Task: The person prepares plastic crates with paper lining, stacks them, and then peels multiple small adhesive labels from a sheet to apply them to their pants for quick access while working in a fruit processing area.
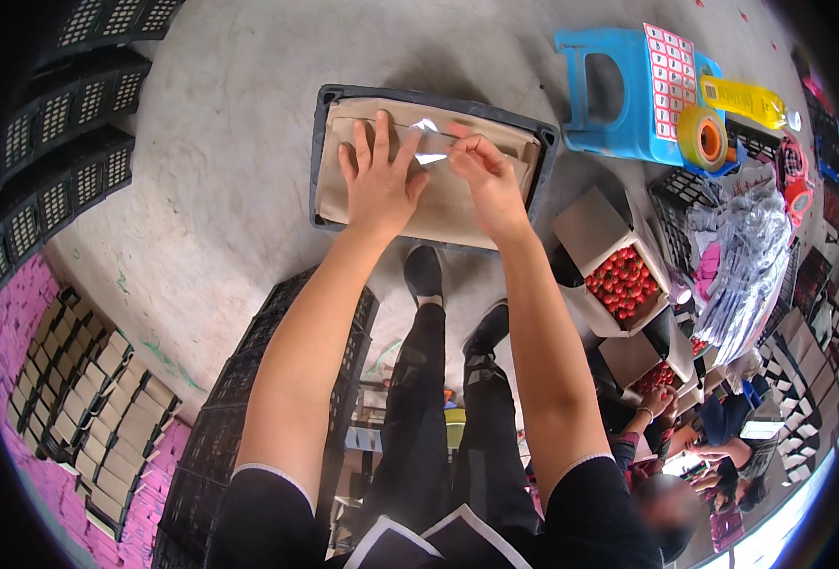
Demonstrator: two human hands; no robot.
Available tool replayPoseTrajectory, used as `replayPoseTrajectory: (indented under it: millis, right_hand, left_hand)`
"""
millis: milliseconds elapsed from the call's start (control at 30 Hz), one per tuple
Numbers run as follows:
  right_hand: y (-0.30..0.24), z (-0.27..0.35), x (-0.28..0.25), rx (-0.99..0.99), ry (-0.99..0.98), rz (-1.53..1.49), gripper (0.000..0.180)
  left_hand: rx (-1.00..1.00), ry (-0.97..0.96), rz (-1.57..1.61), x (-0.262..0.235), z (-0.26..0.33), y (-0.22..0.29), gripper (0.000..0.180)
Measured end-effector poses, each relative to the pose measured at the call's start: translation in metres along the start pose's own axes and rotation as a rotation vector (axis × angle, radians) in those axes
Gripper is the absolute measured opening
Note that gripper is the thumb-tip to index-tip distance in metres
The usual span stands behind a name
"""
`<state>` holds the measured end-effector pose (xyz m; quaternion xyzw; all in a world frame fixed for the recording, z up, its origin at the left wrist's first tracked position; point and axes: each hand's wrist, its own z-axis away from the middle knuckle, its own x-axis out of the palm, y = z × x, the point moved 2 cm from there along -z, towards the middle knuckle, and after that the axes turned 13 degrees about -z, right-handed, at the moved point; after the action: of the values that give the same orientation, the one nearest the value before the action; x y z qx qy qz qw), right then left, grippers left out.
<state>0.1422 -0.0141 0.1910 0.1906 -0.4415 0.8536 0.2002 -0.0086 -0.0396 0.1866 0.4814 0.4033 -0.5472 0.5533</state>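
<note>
A closed brown cardboard box (457, 204) sits inside a dark plastic crate (323, 133) on the concrete floor. My left hand (377, 175) lies flat on the box top with its fingers spread, pressing it down. My right hand (484, 175) pinches a strip of clear tape (427, 142) that runs along the box's middle seam, between the two hands. My legs and black shoes stand just below the crate.
A blue plastic stool (619, 95) with a tape roll (704, 137) and a yellow tool stands at the right. An open box of small red fruit (623, 283) lies beside it. Black crates (59, 114) stack at left, folded cartons (97, 398) lower left. Another person crouches lower right.
</note>
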Motion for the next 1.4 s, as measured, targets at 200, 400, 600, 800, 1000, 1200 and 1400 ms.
replayPoseTrajectory:
  millis: [200, 400, 600, 800, 1000, 1200, 1400]
  right_hand:
    - [0.012, -0.012, 0.003, -0.193, 0.381, 0.673, 0.014]
    - [0.005, -0.011, 0.008, -0.233, 0.419, 0.910, 0.012]
    - [-0.005, 0.013, -0.004, -0.401, 0.457, 0.838, 0.018]
    - [-0.023, 0.093, -0.076, -0.497, 0.101, 1.085, 0.025]
    - [-0.039, 0.341, -0.170, 0.290, 0.372, 0.968, 0.016]
    - [-0.040, 0.554, -0.158, 0.941, 0.535, 0.444, 0.023]
    - [-0.032, 0.557, -0.146, 0.874, 0.519, 0.506, 0.024]
  left_hand:
    - [-0.030, 0.087, 0.241, 0.004, 0.003, -0.004, 0.073]
    - [0.030, -0.074, -0.170, -0.006, 0.000, 0.010, 0.066]
    - [0.036, -0.085, -0.257, -0.010, 0.003, 0.015, 0.063]
    - [0.442, 0.003, -0.219, 0.010, -0.012, 0.031, 0.062]
    - [0.383, 0.124, -0.450, 0.010, -0.007, 0.006, 0.057]
    - [0.393, -0.162, -0.571, 0.014, -0.002, -0.007, 0.057]
    - [0.391, -0.215, -0.455, 0.006, -0.003, -0.014, 0.063]
